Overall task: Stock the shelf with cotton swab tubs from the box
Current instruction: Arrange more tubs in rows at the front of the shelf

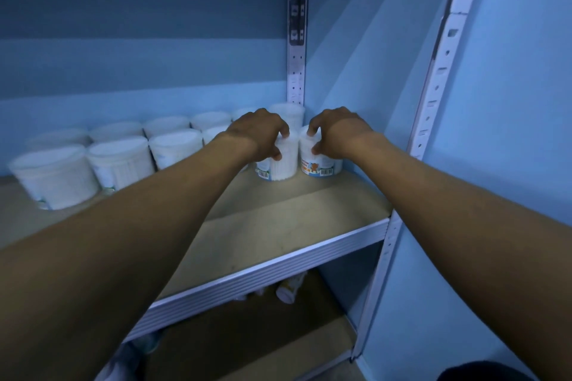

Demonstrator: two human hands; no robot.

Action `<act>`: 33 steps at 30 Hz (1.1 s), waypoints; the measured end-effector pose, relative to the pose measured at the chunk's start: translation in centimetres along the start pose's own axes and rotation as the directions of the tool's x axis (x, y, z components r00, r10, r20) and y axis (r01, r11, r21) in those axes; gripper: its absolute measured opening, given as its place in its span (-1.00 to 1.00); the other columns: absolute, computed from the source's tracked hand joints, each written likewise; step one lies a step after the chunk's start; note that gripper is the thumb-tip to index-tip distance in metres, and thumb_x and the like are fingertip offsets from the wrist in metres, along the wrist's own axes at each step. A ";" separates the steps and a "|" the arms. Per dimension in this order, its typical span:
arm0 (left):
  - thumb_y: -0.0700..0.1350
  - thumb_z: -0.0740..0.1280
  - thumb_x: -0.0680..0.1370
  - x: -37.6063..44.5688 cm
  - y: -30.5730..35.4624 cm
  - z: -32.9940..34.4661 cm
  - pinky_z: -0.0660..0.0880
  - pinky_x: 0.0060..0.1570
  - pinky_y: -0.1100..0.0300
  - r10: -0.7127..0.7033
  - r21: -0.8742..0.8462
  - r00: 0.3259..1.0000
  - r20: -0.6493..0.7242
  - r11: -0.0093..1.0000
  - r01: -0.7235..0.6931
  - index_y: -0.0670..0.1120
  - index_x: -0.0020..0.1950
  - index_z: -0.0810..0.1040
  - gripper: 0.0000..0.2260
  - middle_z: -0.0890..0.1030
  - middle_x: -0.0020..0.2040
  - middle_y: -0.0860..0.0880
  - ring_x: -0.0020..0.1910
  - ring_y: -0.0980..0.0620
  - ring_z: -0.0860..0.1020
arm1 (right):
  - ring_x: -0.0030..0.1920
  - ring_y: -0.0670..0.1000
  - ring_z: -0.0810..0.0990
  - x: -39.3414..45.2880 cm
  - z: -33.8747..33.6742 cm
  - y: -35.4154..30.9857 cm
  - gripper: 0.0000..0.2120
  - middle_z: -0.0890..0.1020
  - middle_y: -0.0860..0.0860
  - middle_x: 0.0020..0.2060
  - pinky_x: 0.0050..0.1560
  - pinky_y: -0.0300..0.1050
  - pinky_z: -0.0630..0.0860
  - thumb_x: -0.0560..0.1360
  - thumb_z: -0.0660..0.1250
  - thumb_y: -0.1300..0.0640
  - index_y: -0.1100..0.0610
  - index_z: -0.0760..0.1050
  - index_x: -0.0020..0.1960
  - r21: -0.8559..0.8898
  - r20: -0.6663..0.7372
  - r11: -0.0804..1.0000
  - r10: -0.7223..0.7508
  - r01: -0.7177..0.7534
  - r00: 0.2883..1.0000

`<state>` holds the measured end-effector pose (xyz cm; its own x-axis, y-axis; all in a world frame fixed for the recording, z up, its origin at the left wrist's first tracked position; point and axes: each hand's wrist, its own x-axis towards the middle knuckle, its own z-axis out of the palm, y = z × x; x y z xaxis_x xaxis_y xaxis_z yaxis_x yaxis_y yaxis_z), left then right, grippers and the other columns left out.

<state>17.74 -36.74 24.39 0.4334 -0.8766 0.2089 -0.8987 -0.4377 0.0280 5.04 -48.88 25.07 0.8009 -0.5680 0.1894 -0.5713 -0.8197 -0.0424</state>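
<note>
White tubs stand side by side on the shelf (278, 226) — left hand (258, 130) grips one tub (280, 164), right hand (339, 130) grips its neighbour (322, 161), fingers curled.

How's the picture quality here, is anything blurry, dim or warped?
Head view: dim, with a blue cast; the tubs at far left are smeared by blur, while the tub with the bear label under the right hand reads fairly sharp; the wide lens leans the shelf uprights; the left hand looks clear.

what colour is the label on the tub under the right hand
Mostly white with orange lettering, a brown bear and a light blue base, on the tub under the right hand; head view.
</note>
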 end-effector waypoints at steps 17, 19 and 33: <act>0.11 0.51 0.42 -7.1 4.5 -2.1 0.49 0.09 0.03 0.080 0.075 0.997 -0.003 0.994 -0.080 0.05 0.35 0.52 -0.48 0.57 0.23 -0.08 0.20 -0.12 0.50 | 0.32 0.12 0.43 -8.6 -3.1 0.3 -0.57 0.52 0.03 0.30 0.12 -0.04 0.41 0.50 0.41 -0.14 -0.02 0.54 0.31 -0.065 0.031 0.994 -0.089 0.091 0.996; 0.11 0.51 0.41 -7.6 4.9 -2.3 0.50 0.08 0.02 0.085 0.070 0.996 0.007 0.994 -0.085 0.05 0.34 0.53 -0.48 0.57 0.22 -0.08 0.19 -0.12 0.50 | 0.30 0.12 0.45 -9.2 -3.3 0.3 -0.58 0.54 0.04 0.27 0.06 -0.06 0.39 0.48 0.42 -0.17 -0.01 0.57 0.27 -0.056 0.019 0.995 -0.081 0.082 0.997; 0.17 0.53 0.36 -9.8 5.8 -3.4 0.51 0.13 -0.01 0.114 0.022 0.992 0.045 0.993 -0.115 0.04 0.31 0.55 -0.44 0.59 0.21 -0.03 0.19 -0.05 0.51 | 0.15 0.15 0.55 -11.0 -2.3 0.0 -0.69 0.60 0.07 0.14 -0.04 -0.06 0.44 0.45 0.48 -0.06 0.03 0.60 0.14 0.037 -0.090 0.999 0.029 -0.026 0.995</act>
<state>8.07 -30.06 25.82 0.3305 -0.9289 0.1669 -0.9410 -0.3379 -0.0174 -4.20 -42.50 25.22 0.7644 -0.5827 0.2760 -0.5849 -0.8068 -0.0836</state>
